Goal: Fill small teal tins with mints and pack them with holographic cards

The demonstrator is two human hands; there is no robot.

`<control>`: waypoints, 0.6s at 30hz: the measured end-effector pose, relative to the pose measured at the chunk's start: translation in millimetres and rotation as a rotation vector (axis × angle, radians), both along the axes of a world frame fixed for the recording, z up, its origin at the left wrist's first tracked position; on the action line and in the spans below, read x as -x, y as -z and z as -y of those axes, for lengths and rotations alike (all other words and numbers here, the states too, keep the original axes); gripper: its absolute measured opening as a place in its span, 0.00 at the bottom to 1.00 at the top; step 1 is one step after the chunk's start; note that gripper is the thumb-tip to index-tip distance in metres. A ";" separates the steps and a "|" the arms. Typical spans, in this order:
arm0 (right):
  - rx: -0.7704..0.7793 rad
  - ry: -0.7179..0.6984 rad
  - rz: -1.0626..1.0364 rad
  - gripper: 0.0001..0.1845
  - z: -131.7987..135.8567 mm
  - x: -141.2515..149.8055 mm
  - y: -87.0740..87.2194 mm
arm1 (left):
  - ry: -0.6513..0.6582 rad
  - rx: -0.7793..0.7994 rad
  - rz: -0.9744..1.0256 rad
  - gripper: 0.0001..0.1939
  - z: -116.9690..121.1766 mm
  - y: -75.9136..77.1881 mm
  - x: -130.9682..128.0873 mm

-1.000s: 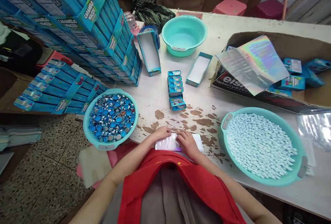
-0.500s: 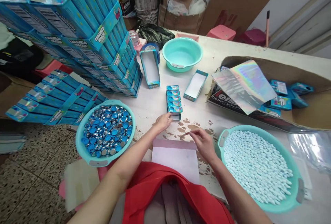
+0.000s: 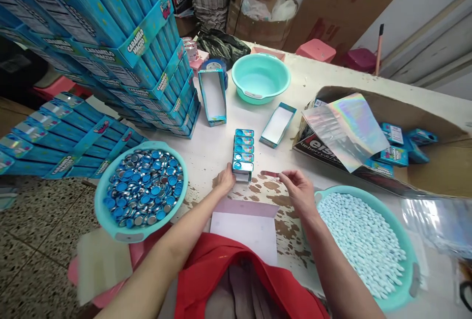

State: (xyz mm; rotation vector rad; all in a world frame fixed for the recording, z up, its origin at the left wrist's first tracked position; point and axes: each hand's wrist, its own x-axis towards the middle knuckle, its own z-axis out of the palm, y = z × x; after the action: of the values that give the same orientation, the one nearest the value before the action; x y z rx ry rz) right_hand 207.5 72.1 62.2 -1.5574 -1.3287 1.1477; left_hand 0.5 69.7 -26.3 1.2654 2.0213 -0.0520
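Observation:
A blue display tray (image 3: 243, 178) lies ahead of me with several small blue candy boxes (image 3: 244, 149) in a row. The boxes have round openings, and the near end of the tray shows a gap. My left hand (image 3: 225, 180) is closed on the tray's near left corner, its fingertips partly hidden. To the right of the tray, my right hand (image 3: 299, 190) pinches one end of a thin dark red strip (image 3: 271, 174), which points left toward the tray. A folded white card sheet (image 3: 243, 233) rests just in front of my apron.
A turquoise basin (image 3: 138, 236) of round blue tins stands left; another basin (image 3: 411, 260) of pale candies stands right. Tall stacked blue boxes (image 3: 110, 24) rise at the left. A cardboard box (image 3: 435, 171), a turquoise bowl (image 3: 261, 79) and two empty trays (image 3: 278, 125) sit farther back.
The tray with its boxes has shifted slightly left and nearer, with my left hand at its corner. My right hand has moved right, and the red strip now shows more fully.

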 end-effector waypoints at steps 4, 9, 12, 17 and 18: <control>0.072 -0.066 -0.095 0.18 12.8 8.1 -7.3 | 0.041 0.014 0.078 0.19 28.6 -9.8 23.4; 0.111 -0.142 -0.139 0.17 26.2 28.2 -7.8 | -0.300 -0.422 0.358 0.22 49.1 -53.6 35.9; 0.141 -0.201 -0.195 0.17 30.7 43.6 1.4 | -0.235 -0.423 0.765 0.26 49.5 -66.9 23.7; 0.193 -0.124 -0.145 0.17 28.3 64.9 32.4 | -0.327 -0.218 0.887 0.13 44.9 -49.9 16.7; 0.176 -0.084 -0.094 0.17 26.2 68.2 38.6 | -0.329 -0.226 0.848 0.12 43.5 -45.7 19.4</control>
State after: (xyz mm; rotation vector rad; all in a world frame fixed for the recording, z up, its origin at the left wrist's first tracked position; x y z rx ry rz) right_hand 139.3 46.0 23.6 -1.5627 -1.2692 1.4049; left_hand -19.0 26.2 19.4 0.8425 1.4654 0.7592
